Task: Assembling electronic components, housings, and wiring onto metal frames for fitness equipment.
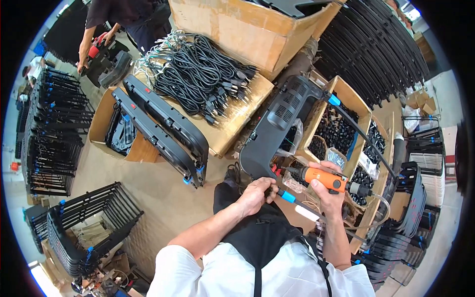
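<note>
Above the workshop floor (185, 203), the central black frame (258, 143) looks unfinished: right hand (329, 194) gripping an orange driver (321, 179) at the frame's near end, left hand (255, 196) closed there, similar frames (166, 111) standing left.

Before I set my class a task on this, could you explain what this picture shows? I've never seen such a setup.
No robot here: a person works bare-handed. One fisheye camera on the person's head looks down, so straight edges bend near the rim. The right hand holds an orange power tool. The left hand is at the lower end of a black plastic housing; its exact grip is unclear. Beyond, coiled black cables lie on a cardboard surface. At right, an open box holds small black parts.
</note>
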A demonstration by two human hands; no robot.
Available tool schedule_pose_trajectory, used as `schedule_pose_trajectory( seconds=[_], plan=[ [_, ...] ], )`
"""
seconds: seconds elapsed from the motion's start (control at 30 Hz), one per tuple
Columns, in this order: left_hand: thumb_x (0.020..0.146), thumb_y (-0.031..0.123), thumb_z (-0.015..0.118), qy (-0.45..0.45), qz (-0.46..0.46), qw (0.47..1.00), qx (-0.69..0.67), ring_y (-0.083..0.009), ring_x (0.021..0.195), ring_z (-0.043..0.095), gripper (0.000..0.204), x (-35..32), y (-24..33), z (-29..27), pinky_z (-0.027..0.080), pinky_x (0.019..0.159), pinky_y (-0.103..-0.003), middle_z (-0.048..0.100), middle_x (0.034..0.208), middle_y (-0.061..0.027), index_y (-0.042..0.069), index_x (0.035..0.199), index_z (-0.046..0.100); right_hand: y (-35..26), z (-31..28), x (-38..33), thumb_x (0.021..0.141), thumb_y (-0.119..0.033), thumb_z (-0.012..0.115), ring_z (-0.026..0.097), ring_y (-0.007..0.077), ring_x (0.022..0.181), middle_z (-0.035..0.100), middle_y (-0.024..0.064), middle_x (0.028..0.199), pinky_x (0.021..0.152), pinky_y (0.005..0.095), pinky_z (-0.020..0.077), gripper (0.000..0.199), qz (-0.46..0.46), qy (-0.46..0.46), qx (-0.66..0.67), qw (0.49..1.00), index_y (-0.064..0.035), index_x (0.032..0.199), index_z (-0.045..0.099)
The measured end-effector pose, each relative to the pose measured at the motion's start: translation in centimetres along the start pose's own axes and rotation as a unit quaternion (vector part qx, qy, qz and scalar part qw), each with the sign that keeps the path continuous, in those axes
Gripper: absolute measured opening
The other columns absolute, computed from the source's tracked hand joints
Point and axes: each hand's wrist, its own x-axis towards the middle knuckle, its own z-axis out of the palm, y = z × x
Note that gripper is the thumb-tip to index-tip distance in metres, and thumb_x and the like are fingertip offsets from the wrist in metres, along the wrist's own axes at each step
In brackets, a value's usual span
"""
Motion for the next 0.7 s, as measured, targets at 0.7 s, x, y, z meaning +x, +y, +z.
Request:
schedule_pose_trajectory(
  seconds=[0.7],
  plan=[
    [0.107,0.037,0.061,0.063,-0.027,0.99,-0.122,-0.0088,0.072,0.054,0.029,-2.1,-4.7,0.0,0.044,0.059,-0.022,0.059,0.082,0.0041,0.009,0.103,0.067,4.0,-0.7,-9.9,0.088,0.0,0.075,0.064,0.0285,0.124,0.068,0.0184,0.13,0.108,0.0436,0.0503,0.049,-0.004,-0.042,-0.015,0.999,-0.0029,0.131,0.052]
  ],
)
